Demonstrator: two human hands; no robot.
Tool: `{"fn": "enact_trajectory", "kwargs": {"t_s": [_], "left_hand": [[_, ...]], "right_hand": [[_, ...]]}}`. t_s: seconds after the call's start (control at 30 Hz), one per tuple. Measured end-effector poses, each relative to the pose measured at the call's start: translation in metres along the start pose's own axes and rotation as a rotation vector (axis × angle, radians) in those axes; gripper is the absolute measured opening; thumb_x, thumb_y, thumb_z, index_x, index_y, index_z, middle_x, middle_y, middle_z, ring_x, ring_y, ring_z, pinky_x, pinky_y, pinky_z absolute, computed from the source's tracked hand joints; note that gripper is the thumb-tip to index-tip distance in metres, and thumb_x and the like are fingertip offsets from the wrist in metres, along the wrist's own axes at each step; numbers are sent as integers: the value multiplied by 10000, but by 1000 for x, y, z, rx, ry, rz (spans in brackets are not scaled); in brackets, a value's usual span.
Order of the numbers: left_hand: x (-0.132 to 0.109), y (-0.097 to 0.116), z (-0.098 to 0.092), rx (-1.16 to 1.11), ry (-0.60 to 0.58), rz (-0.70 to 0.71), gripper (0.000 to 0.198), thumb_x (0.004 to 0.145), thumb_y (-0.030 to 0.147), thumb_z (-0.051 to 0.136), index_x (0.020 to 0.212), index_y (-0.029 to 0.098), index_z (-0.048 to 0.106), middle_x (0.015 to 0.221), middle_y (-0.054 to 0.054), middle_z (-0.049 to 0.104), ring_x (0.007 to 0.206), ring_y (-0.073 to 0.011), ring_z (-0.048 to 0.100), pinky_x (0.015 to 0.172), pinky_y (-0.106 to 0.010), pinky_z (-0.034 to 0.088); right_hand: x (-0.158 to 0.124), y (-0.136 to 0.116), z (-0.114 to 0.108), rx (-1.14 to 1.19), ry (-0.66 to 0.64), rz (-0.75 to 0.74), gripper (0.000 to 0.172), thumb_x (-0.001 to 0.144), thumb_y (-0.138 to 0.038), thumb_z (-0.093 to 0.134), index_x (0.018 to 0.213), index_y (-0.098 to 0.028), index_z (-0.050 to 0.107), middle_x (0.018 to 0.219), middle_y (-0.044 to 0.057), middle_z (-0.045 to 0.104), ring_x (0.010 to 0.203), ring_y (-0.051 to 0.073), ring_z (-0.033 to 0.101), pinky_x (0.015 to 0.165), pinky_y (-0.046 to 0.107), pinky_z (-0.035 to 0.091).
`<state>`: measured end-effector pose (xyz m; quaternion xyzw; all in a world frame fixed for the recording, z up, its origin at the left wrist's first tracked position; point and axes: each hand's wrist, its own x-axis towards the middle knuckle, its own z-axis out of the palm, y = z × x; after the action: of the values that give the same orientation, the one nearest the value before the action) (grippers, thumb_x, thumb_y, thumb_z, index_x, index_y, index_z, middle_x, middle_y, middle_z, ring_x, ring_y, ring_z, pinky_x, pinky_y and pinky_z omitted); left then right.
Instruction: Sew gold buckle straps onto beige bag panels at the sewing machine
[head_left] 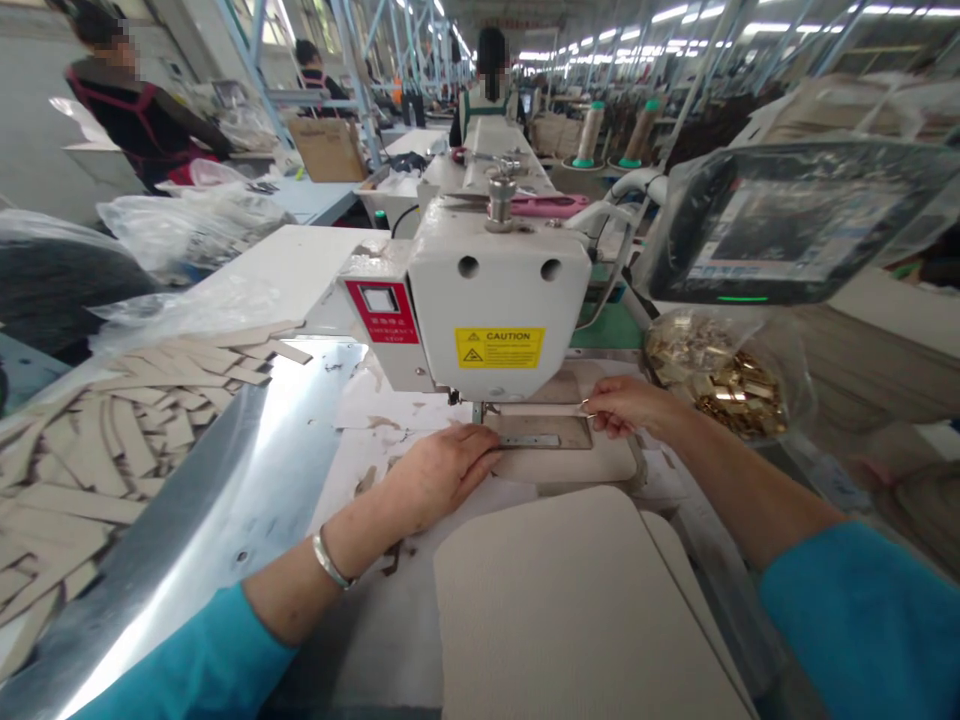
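A white sewing machine [499, 300] with a yellow caution label stands in front of me. Under its needle lies a beige fabric piece [570, 462] with a strip and a metal plate [536, 438] on it. My left hand [442, 472] rests flat on the table, fingers together, pressing the left edge of that piece beside the needle. My right hand [626, 408] pinches the right end of the strip, where a small metal ring shows between the fingertips. A larger beige panel [570, 610] lies nearer to me.
Many beige strips [112, 440] are heaped on the left by a shiny metal sheet [247, 480]. A clear bag of gold metal fittings [716, 380] sits at the right, below a plastic-wrapped screen [787, 225]. Other people work at benches farther back.
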<state>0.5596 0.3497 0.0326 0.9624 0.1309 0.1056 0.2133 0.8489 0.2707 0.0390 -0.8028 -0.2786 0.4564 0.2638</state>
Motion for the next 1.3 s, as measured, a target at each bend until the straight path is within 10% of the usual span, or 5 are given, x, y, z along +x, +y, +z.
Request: {"fn": "enact_trajectory", "kwargs": {"t_s": [0.43,0.87,1.3], "left_hand": [[-1,62,-4,-39,-242,87,476,892,487,597,1188,114,587,1124,-149,628,1022,-291,630,918,-433,539],[4,82,0,-43,-114,512,195,998,144,400,979,160,593,944,-73,673,964,-180,627,910,-298,500],[14,81,4,-168,-112,507,227,1023,211,322,1055,190,546,928,-59,659,835,-166,640,752,-267,488]], "right_hand": [[4,16,-10,18,43,-31,141,806,-176,644,727,-166,528,528,-16,619,380,77,525,405,169,375],[-26,22,-3,17,110,-166,169,862,-118,561,713,-167,499,531,-29,620,369,59,503,375,157,335],[-142,85,-111,-99,302,-254,261,740,-409,705,704,-200,552,552,27,588,457,101,514,463,224,383]]}}
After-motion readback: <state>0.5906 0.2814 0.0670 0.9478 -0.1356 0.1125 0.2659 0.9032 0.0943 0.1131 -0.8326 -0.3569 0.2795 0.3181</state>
